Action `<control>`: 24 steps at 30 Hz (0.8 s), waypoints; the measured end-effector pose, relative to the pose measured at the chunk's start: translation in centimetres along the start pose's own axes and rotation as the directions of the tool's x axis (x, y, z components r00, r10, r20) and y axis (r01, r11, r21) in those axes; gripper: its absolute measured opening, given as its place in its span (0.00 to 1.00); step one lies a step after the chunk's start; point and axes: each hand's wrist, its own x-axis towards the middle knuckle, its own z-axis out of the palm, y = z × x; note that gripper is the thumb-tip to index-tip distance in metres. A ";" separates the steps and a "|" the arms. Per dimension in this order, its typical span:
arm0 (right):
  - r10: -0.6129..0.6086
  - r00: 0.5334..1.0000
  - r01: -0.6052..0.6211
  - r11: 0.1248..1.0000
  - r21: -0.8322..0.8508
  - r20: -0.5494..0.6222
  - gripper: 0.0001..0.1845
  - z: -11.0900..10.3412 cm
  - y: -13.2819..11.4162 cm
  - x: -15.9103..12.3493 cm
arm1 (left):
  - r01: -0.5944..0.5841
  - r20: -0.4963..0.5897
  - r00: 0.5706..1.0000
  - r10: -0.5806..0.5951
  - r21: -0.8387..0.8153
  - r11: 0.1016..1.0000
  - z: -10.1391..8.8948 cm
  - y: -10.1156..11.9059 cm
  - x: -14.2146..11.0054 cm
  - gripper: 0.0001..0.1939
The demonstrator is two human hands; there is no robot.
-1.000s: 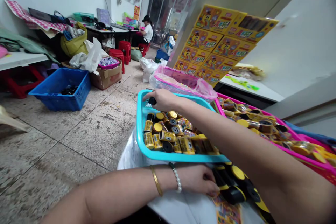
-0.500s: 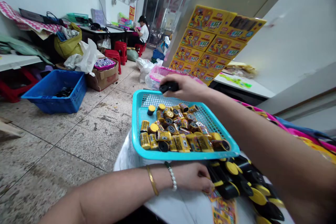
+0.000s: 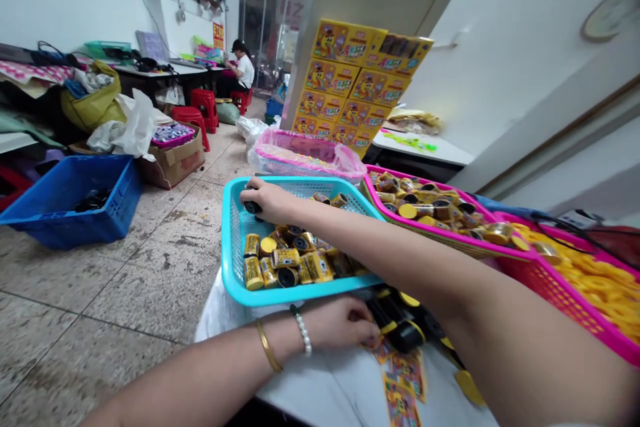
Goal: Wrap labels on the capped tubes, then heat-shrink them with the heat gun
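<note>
The right hand has moved across to the far left corner of the teal basket, and my view has swung left, bringing the pink basket back into sight. On my feed, the fingers of the right hand (image 3: 267,201) are closed around a small black piece (image 3: 253,207) just above the teal basket's (image 3: 225,250) rim. The left hand (image 3: 340,323) rests curled on the table (image 3: 320,397) by the near rim; I can't tell whether it's gripping anything. Yellow canisters (image 3: 287,260) lie loose in the teal basket, and black-and-yellow pieces (image 3: 395,323) sit by the left hand, near printed labels (image 3: 403,380). My worry is a knock to the teal basket: it could spill canisters, while a nudge from the left hand could roll those pieces away.
</note>
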 end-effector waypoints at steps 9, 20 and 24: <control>-0.097 0.992 0.101 0.994 0.044 -0.075 0.18 -5.7 3.0 -1.2 | 0.067 -0.006 0.998 -0.068 -0.084 0.994 0.3 -0.1 0.3 0.06; 0.257 0.861 -0.358 0.919 -0.164 -0.439 0.16 -17.3 10.3 -25.4 | -0.078 0.007 0.997 0.079 -0.086 0.993 0.0 0.0 -0.6 0.08; 0.443 0.801 -0.544 0.819 -0.181 -0.403 0.15 -14.7 12.3 -33.6 | -0.090 -0.014 0.996 0.090 -0.048 0.995 -0.2 0.6 -0.8 0.14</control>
